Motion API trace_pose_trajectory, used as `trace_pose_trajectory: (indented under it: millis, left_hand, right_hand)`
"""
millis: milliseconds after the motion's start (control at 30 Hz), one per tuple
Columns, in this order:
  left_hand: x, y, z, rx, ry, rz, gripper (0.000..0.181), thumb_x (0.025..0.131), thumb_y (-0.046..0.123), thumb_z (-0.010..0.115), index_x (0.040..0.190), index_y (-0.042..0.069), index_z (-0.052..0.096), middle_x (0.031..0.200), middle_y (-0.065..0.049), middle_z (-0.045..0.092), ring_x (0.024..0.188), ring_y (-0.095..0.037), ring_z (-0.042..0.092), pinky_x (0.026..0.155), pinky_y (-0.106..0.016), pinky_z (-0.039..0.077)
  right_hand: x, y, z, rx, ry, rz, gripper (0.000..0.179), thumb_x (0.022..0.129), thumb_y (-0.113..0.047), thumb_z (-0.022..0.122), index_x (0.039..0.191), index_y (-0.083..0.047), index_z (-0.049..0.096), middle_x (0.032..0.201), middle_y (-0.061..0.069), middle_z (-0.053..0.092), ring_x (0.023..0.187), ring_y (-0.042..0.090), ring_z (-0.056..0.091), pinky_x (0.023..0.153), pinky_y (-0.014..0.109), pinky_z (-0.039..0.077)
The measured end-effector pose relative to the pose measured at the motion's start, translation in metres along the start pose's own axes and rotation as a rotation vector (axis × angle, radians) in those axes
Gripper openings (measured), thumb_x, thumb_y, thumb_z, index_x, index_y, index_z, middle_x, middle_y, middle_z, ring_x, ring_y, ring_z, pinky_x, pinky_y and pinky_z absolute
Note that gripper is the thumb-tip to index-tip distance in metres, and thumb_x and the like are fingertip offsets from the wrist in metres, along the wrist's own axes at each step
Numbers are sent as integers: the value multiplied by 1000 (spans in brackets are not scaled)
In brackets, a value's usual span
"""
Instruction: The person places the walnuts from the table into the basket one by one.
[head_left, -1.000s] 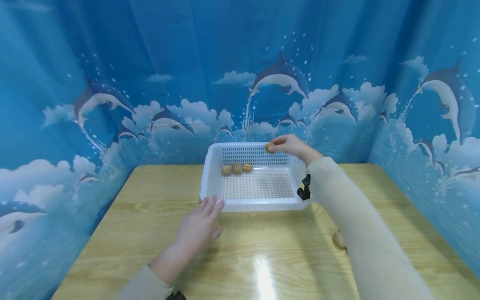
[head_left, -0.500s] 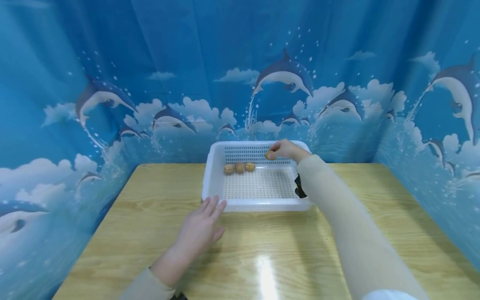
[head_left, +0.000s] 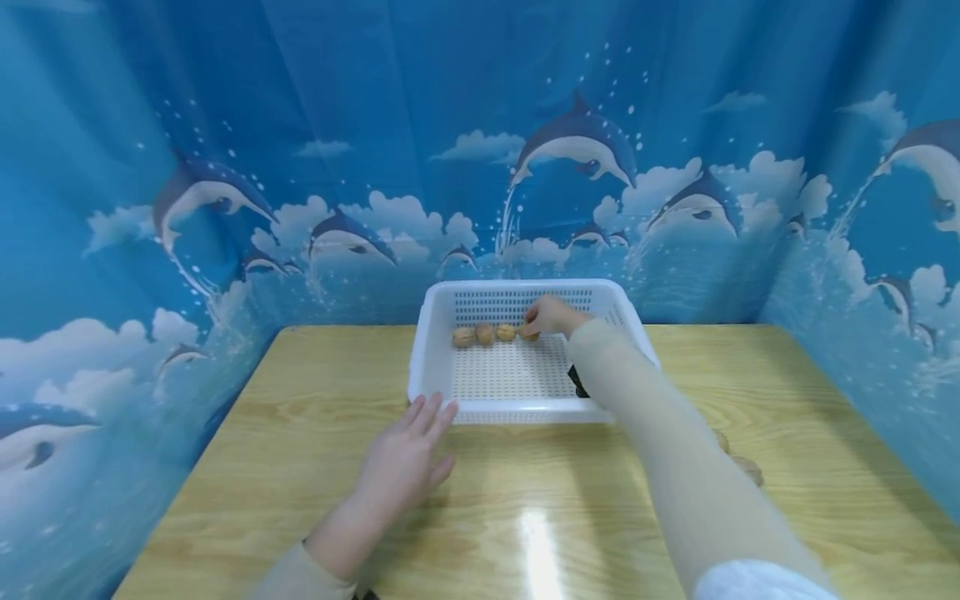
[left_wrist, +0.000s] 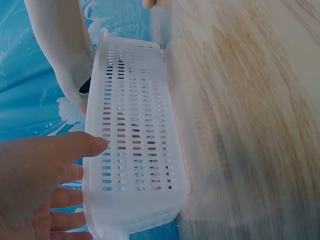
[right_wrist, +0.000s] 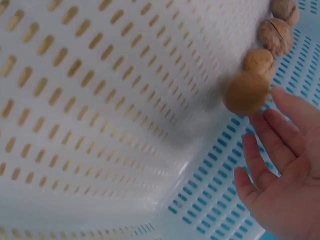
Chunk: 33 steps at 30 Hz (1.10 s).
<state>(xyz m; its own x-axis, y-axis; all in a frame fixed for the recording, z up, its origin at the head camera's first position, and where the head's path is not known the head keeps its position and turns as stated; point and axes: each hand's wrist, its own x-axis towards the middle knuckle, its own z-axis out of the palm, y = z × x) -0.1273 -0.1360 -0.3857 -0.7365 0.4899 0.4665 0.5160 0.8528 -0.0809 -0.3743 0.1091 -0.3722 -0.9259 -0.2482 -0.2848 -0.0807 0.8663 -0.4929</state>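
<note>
A blue dolphin-print curtain (head_left: 360, 100) is hanging behind a wood-grain table (head_left: 315, 417), where a white perforated plastic basket (head_left: 525, 408) is standing. The left hand (head_left: 401, 462) is resting at its near-left corner, fingers straight, slightly spread, holding nothing. The right hand (head_left: 555, 315) is reaching inside, thumb and fingertips meeting a walnut (right_wrist: 245, 94); I cannot tell whether they are gripping it. Beside it, three walnuts (head_left: 484, 334) are lining the far wall; two half-hidden walnuts (head_left: 748, 472) are lying on the table, rightward.
</note>
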Motion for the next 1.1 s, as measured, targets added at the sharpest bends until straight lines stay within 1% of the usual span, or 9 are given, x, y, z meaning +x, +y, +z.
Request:
trace_pose_trajectory:
  millis: [100, 200, 333, 567, 667, 767, 900, 1100]
  left_hand:
    - [1, 1, 0, 2, -6, -8, 70, 68, 37, 80, 127, 7, 57, 128, -19, 54, 110, -36, 56, 82, -44, 54]
    - [2, 3, 0, -7, -5, -8, 70, 69, 37, 80, 128, 7, 56, 128, -19, 54, 111, -37, 56, 83, -44, 54]
    - [2, 5, -1, -25, -6, -17, 70, 69, 35, 80, 127, 7, 56, 128, -20, 53, 111, -37, 55, 83, -45, 53]
    - [1, 3, -3, -43, 0, -26, 69, 69, 33, 81, 128, 7, 56, 129, -20, 53, 112, -38, 55, 80, -45, 54]
    - [2, 2, -4, -44, -8, -35, 69, 69, 33, 81, 128, 7, 56, 129, -20, 52, 113, -38, 54, 80, -45, 54]
    - [1, 0, -4, -47, -27, -49, 69, 70, 33, 80, 129, 7, 55, 130, -20, 52, 114, -38, 53, 81, -46, 54]
    - [2, -1, -4, -46, -48, -60, 69, 71, 34, 80, 130, 8, 54, 132, -20, 51, 115, -38, 52, 84, -47, 52]
    - [3, 1, -3, -49, -54, -40, 69, 72, 35, 79, 130, 7, 54, 131, -21, 51, 114, -39, 53, 85, -47, 52]
  right_hand:
    - [1, -4, 4, -52, 5, 2, 40, 88, -20, 65, 123, -1, 58, 120, 15, 59, 111, 29, 54, 94, 42, 47]
    - [-5, -2, -3, -55, 8, 27, 40, 89, -18, 64, 125, -2, 56, 123, 15, 57, 114, 29, 51, 97, 44, 44]
    - [-16, -1, -25, 2, 20, 28, 43, 89, -20, 63, 128, -5, 53, 128, 14, 53, 120, 30, 47, 102, 46, 39]
    - [-44, 6, -67, 98, 16, -39, 48, 93, -26, 57, 136, -7, 46, 137, 15, 45, 127, 33, 39, 104, 53, 35]
    - [-56, 9, -81, 98, -6, -65, 51, 93, -29, 56, 138, -6, 44, 140, 16, 42, 129, 34, 36, 104, 54, 33]
    - [-68, 13, -91, 82, -46, -99, 54, 94, -31, 55, 139, -5, 41, 142, 17, 40, 131, 35, 33, 105, 54, 31]
    - [-86, 21, -98, 94, -65, -146, 52, 96, -28, 53, 140, -4, 40, 143, 18, 38, 131, 36, 32, 105, 55, 30]
    - [-120, 40, -98, 95, -63, -199, 51, 96, -28, 52, 140, -5, 41, 142, 18, 40, 130, 37, 35, 104, 56, 32]
